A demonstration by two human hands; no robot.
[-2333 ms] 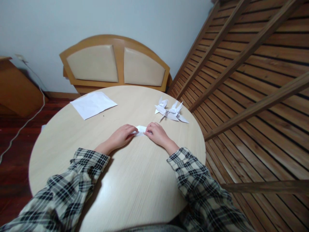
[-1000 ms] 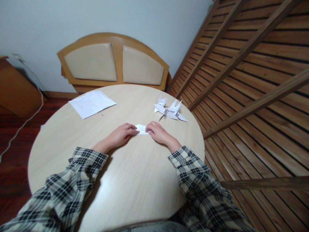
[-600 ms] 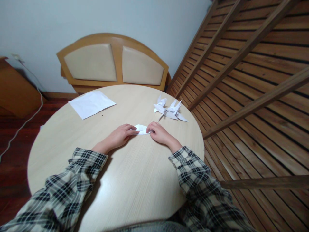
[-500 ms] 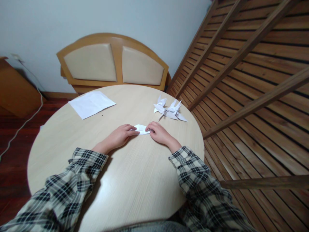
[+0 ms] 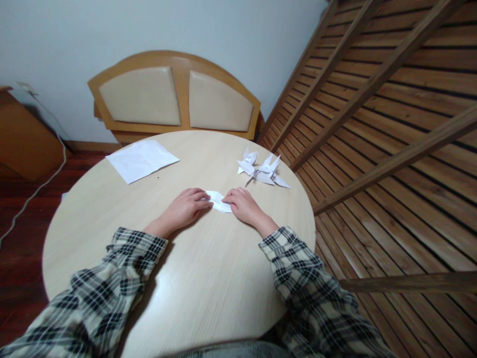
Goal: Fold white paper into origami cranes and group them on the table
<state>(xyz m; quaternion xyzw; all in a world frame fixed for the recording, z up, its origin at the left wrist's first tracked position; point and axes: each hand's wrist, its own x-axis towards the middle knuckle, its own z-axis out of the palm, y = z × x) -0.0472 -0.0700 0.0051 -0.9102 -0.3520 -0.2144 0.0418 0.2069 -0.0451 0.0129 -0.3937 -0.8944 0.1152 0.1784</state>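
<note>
Small folded paper lying near the middle of the round table, touched at either end by the loosely curled left hand and right hand. Pinched or merely pressed: cannot tell. Farther off, paper cranes and a white sheet.

Dim, even indoor light; soft shadows under the sleeves; edges bowed.
</note>
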